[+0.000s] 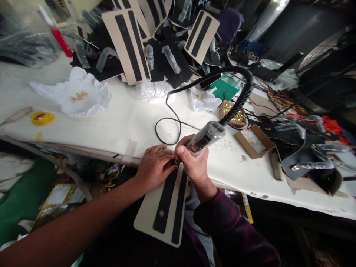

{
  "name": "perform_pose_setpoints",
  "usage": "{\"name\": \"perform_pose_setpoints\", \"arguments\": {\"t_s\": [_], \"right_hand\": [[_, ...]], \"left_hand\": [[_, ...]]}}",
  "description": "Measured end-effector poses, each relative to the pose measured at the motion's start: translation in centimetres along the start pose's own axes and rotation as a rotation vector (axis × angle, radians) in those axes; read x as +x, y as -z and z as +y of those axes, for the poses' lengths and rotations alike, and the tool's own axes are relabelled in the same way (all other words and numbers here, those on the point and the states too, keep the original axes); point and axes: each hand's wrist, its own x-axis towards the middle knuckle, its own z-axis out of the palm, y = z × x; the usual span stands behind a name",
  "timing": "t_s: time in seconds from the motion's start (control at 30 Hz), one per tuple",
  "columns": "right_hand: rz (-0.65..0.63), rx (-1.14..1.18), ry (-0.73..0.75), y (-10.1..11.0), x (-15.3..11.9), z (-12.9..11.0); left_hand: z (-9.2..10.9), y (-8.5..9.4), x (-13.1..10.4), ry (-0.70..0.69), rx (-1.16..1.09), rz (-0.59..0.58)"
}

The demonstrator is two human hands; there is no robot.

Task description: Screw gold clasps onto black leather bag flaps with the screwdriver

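My right hand (194, 165) is wrapped round a grey electric screwdriver (209, 136) with a thick black cord rising from its back end. The tool is tilted, and its tip points down at the far end of a beige panel (148, 213). Two black strips run along this panel, and a round brass-coloured fastener (161, 213) shows on the left strip. My left hand (155, 166) grips the panel's far end at the table edge, its thumb and fingers close to the tool tip. The exact contact point is hidden by my fingers.
Similar striped panels (129, 48) are piled at the back. White paper (83, 92) with gold-coloured hardware and a yellow tape roll (42, 118) lie left. On the right are a box of gold-coloured pieces (235, 113), an open cardboard box (254, 141) and black pieces with plastic-wrapped handles (303, 159).
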Motion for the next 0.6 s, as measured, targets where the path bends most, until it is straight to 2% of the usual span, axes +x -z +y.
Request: {"name": "perform_pose_setpoints", "arguments": {"t_s": [0.23, 0.43, 0.6], "right_hand": [[-0.128, 0.084, -0.03, 0.1, 0.6, -0.6], [-0.017, -0.001, -0.039, -0.5, 0.6, -0.2], [-0.031, 0.08, -0.029, -0.5, 1.1, -0.7]], "left_hand": [[0.0, -0.2, -0.1, -0.009, 0.033, 0.02], [0.1, -0.1, 0.0, -0.006, 0.035, 0.009], [0.2, 0.1, 0.1, -0.012, 0.024, -0.001]]}}
